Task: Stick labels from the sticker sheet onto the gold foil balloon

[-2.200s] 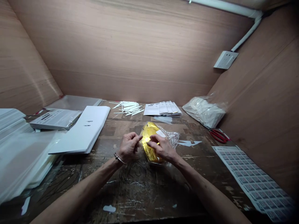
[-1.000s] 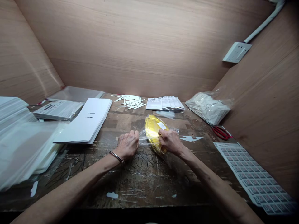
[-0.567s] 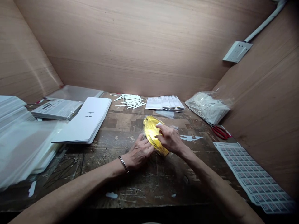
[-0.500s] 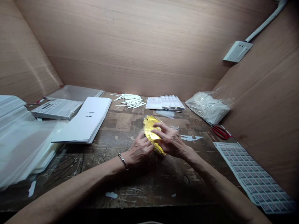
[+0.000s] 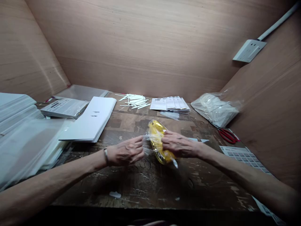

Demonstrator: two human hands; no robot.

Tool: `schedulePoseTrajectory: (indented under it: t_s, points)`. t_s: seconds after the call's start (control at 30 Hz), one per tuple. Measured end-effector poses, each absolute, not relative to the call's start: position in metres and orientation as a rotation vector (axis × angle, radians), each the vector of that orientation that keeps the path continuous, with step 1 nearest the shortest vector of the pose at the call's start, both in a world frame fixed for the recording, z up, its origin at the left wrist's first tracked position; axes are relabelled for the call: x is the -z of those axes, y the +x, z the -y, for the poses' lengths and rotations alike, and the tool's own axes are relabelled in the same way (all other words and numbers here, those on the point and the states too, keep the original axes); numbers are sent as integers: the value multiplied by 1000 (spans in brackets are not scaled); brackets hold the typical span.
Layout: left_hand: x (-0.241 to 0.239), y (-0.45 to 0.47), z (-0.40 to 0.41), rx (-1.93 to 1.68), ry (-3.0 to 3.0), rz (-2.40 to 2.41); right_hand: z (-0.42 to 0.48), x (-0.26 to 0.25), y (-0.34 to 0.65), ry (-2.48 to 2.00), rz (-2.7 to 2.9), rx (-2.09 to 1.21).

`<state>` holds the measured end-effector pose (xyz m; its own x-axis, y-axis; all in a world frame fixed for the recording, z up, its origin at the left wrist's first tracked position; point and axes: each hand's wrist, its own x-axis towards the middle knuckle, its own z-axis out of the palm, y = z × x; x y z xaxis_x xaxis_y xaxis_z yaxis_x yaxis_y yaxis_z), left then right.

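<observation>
Seemingly light and crinkly, the yellow foil packet (image 5: pixel 159 142) in its clear plastic bag (image 5: pixel 148 145) lies mid-desk (image 5: pixel 145 185). The right hand (image 5: pixel 179 145) pins the packet; the left hand (image 5: pixel 125 151) pinches the bag's slippery open edge, the best place to grip.

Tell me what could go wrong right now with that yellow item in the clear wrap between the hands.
1. The left hand pulls the clear wrap sideways while the right hand presses on the yellow item; the thin film might tear or slip free.
2. The item lies on a scuffed, flaky table; bits could stick inside the wrap.
3. The red scissors lie near the right forearm and could be knocked.
</observation>
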<state>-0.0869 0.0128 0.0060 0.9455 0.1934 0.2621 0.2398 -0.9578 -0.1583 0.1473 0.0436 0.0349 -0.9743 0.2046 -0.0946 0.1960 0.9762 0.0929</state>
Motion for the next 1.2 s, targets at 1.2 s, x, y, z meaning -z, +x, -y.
schedulePoseTrajectory:
  t_s: [1.2]
  points:
    - [-44,-57,-31,506,-2578,569,1,-21,162,1643,-2945,-193]
